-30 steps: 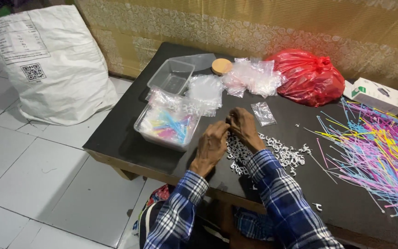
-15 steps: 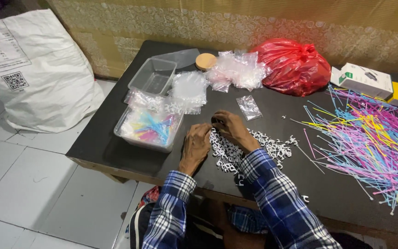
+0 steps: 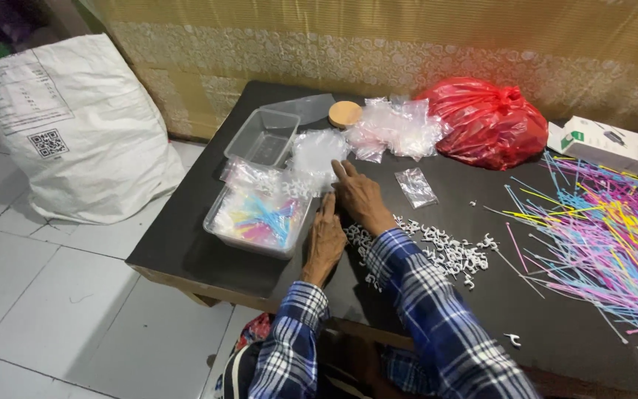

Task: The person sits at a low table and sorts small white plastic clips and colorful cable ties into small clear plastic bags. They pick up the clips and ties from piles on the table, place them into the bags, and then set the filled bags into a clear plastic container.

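my left hand [image 3: 324, 240] lies flat on the dark table [image 3: 186, 244], fingers stretched and close together, pressed against the near wall of the clear tub [image 3: 256, 222] that holds the packets of coloured sticks. it grips nothing that i can see. my right hand [image 3: 359, 196] reaches forward with the fingers extended toward the small clear bags [image 3: 315, 155] beside the tub; the fingertips touch or nearly touch the plastic, and i cannot tell whether anything is pinched under them.

the heap of small white clips [image 3: 444, 251] sits just behind my right wrist, spreading along the table toward my right, some of it under my forearm. a single flat bag [image 3: 416, 187] lies apart, to the right of my right hand.

the risk, as i judge it, is my sleeve: if i pull the right arm back carelessly, the cuff drags through the clips and scatters them, and a stray one [image 3: 512, 339] already lies near the front edge. the tub also stands close to the table's left side, so a push from my left hand could shove it toward the drop. the loose bags are light and slippery, easy to sweep off.
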